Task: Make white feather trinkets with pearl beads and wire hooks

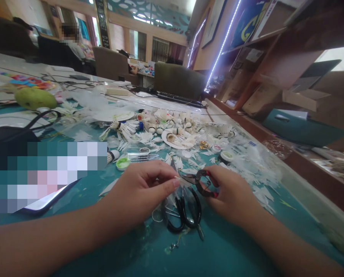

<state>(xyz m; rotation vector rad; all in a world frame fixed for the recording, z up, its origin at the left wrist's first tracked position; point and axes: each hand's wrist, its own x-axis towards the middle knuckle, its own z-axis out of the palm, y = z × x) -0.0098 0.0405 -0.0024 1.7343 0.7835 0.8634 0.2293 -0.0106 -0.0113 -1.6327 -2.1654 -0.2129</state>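
My left hand [148, 184] pinches a tiny pale piece between thumb and forefinger; its exact shape is too small to tell. In my right hand [232, 190] are small pliers [202, 182] with red and black handles, their jaws pointing left, close to the left fingertips. Black-handled scissors [181, 215] lie on the green mat [223, 246] below both hands, blades pointing away. Beneath the scissors' handles is a clear bag with thin metal pins, and a small metal finding [173, 245] lies nearer to me.
Shuttlecocks [160, 125] and cut white feathers spread across the mat beyond my hands. A phone [45, 204] lies at the left, near a green fruit [35, 98]. An open green-lidded jar [122, 163] stands ahead. Shelves with boxes flank the right; people sit in the background.
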